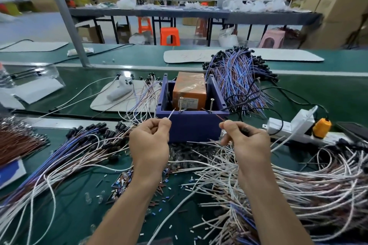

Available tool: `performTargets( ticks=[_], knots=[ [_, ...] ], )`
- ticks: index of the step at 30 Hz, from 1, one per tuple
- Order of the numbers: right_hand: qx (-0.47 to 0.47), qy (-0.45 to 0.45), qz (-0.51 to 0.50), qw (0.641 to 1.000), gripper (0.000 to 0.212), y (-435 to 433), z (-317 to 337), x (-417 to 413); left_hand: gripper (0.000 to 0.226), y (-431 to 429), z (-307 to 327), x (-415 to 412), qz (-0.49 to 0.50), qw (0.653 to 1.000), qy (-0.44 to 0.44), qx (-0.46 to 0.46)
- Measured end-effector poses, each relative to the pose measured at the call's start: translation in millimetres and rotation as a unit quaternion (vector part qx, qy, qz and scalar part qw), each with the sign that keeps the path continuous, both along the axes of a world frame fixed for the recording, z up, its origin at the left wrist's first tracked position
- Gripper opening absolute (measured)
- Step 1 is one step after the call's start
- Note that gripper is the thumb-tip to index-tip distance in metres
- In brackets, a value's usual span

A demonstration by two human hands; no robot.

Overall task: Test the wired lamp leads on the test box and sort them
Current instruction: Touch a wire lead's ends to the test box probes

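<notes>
Head view: both my hands at the test box, one lead end pinched in each.

My left hand (149, 141) pinches a white lead end (170, 114), tip angled up toward the left screw (181, 103); whether it touches, I cannot tell; my right hand (247, 141) is closed on a brown lead end (221, 117), pointing toward the right screw (211, 105), short of it; the purple test box (191, 125) stands just beyond my knuckles, an orange block (189, 93) inside; loose white leads (288, 181) heaped at right; a blue-and-white bundle (65, 157) at left; a blue bundle (239, 77) behind the box; a white power strip (294, 127) right of it.
</notes>
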State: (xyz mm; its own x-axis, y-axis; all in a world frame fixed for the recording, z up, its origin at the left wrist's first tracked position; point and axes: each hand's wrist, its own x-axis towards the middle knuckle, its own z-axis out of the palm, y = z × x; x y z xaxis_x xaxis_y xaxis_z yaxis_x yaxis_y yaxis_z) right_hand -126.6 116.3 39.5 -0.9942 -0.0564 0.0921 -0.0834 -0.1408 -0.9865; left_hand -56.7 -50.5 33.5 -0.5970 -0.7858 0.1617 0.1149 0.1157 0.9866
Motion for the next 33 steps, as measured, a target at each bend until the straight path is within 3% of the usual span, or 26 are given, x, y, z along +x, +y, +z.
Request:
performTargets(
  ticks=[5,33],
  knots=[
    [-0.006,0.001,0.003,1.0,0.016,0.7,-3.6,-2.2,0.034,-0.3,0.3,-3.4,-0.016,0.999,0.01,0.029],
    [0.08,0.047,-0.054,0.994,0.012,-6.1,3.9,-7.0,0.028,2.0,1.6,-5.5,-0.049,0.999,0.003,-0.016]
  ],
)
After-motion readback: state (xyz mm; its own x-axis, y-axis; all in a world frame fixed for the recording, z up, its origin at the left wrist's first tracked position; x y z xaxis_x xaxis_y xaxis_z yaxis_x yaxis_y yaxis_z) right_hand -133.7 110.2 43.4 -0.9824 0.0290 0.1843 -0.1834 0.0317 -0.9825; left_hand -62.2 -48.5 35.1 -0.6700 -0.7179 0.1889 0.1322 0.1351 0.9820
